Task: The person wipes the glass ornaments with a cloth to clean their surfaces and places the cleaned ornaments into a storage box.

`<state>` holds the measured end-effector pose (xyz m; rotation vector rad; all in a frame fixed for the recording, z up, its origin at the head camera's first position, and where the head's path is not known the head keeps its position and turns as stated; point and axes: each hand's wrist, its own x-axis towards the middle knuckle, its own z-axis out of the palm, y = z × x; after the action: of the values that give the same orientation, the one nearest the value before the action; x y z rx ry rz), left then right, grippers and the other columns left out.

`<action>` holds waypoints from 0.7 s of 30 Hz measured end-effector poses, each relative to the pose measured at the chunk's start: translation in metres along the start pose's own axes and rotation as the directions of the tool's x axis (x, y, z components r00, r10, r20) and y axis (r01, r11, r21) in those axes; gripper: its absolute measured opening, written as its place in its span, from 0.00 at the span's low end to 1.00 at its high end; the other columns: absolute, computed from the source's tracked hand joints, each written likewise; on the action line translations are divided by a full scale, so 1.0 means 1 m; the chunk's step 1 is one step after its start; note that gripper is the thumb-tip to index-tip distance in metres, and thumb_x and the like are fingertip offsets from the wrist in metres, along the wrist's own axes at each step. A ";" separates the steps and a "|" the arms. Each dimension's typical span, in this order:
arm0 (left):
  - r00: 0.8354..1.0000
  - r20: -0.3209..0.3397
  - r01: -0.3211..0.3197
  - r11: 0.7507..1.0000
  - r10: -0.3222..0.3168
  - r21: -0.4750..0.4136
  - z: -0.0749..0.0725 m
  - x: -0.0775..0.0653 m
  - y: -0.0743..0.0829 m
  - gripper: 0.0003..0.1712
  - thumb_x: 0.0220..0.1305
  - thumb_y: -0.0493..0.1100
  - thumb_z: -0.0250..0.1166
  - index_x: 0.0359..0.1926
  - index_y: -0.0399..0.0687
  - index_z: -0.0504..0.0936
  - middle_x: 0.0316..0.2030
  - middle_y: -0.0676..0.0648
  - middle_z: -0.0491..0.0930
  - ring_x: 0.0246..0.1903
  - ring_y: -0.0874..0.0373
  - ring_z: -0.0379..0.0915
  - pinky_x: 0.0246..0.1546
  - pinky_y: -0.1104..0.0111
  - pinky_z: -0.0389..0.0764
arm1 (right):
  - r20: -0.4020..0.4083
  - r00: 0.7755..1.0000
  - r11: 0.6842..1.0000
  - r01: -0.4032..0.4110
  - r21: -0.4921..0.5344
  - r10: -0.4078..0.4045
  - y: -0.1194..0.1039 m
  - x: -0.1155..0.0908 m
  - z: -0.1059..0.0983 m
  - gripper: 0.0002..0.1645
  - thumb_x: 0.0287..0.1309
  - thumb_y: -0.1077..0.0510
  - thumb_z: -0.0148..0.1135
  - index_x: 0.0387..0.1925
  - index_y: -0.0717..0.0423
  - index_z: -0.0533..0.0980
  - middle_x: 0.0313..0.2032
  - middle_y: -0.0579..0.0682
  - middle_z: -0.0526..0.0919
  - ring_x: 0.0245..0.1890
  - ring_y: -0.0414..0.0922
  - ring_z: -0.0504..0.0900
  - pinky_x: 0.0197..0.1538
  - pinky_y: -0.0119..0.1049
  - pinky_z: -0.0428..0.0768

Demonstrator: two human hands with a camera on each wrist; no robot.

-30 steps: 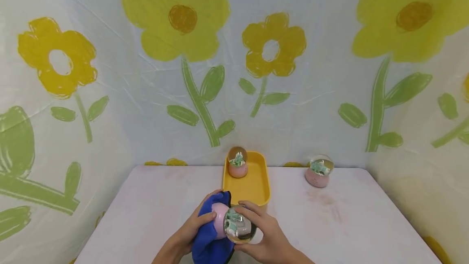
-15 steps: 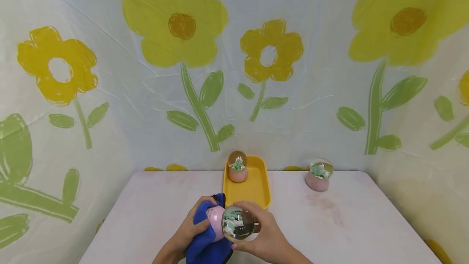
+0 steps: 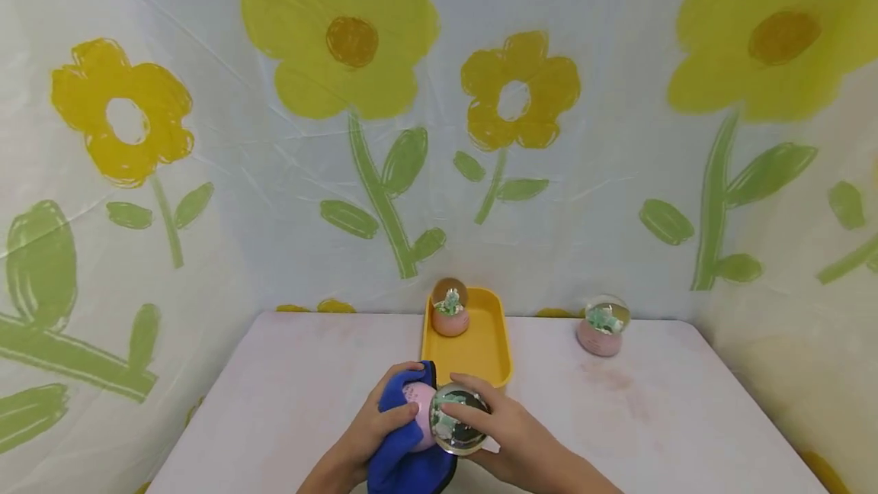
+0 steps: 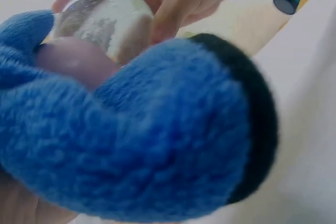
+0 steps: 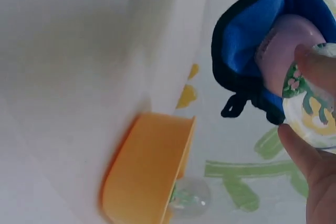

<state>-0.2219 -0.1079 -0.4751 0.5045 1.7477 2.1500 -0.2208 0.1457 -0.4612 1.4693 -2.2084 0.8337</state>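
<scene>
Between my hands lies a snow globe (image 3: 458, 419) on its side, its pink base (image 5: 286, 51) to the left and its clear ball to the right. My left hand (image 3: 373, 425) grips the base through a blue cloth (image 3: 405, 457) with a dark edge, which wraps round the base's end. My right hand (image 3: 514, 429) holds the glass ball with fingers and thumb spread round it. In the left wrist view the cloth (image 4: 142, 140) covers most of the frame and hides much of the left hand.
A yellow tray (image 3: 473, 353) stands just beyond the hands, with a second snow globe (image 3: 450, 309) upright in its back left. A third snow globe (image 3: 603, 326) stands at the table's back right. Flowered cloth walls (image 3: 583, 235) surround the white table (image 3: 302, 372).
The held snow globe has shifted slightly and turned between the hands. The right hand's fingers have moved over the glass ball. Tray and other globes stay put; the head view has shifted a little.
</scene>
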 end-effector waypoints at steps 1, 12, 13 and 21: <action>1.000 0.022 0.016 1.000 -0.016 -0.002 -0.001 0.000 0.002 0.32 0.66 0.48 0.58 0.68 0.50 0.59 0.55 0.37 0.66 0.51 0.45 0.69 0.48 0.54 0.75 | -0.013 1.000 0.999 -0.009 0.037 0.010 0.001 0.000 0.000 0.50 0.42 0.59 0.80 0.67 0.47 0.65 0.67 0.54 0.62 0.53 0.50 0.77 0.51 0.38 0.78; 0.997 0.078 0.007 0.997 -0.013 0.082 -0.003 -0.005 0.004 0.33 0.55 0.40 0.67 0.59 0.41 0.62 0.51 0.39 0.71 0.45 0.46 0.73 0.42 0.57 0.78 | -0.131 0.969 0.763 -0.079 0.642 0.210 0.014 -0.011 0.034 0.45 0.45 0.71 0.74 0.66 0.57 0.66 0.56 0.59 0.73 0.42 0.46 0.79 0.36 0.38 0.83; 0.999 0.048 0.002 0.991 -0.009 0.134 -0.002 -0.007 0.004 0.34 0.53 0.41 0.69 0.59 0.44 0.63 0.51 0.39 0.71 0.44 0.46 0.73 0.42 0.57 0.77 | -0.090 0.954 0.667 -0.131 0.734 0.286 0.013 -0.013 0.037 0.42 0.49 0.71 0.71 0.66 0.56 0.66 0.56 0.59 0.73 0.44 0.48 0.80 0.36 0.43 0.83; 0.997 -0.025 -0.071 0.980 0.077 0.188 0.000 -0.004 -0.001 0.33 0.52 0.41 0.69 0.58 0.46 0.65 0.51 0.38 0.70 0.44 0.44 0.72 0.40 0.54 0.77 | 0.110 0.811 0.420 -0.408 0.810 0.575 0.000 -0.013 0.034 0.40 0.58 0.63 0.67 0.69 0.51 0.62 0.58 0.63 0.70 0.47 0.51 0.78 0.40 0.48 0.82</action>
<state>-0.2179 -0.1097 -0.4763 0.5942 1.9908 2.0636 -0.2146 0.1332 -0.4944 0.8720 -2.2057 2.3502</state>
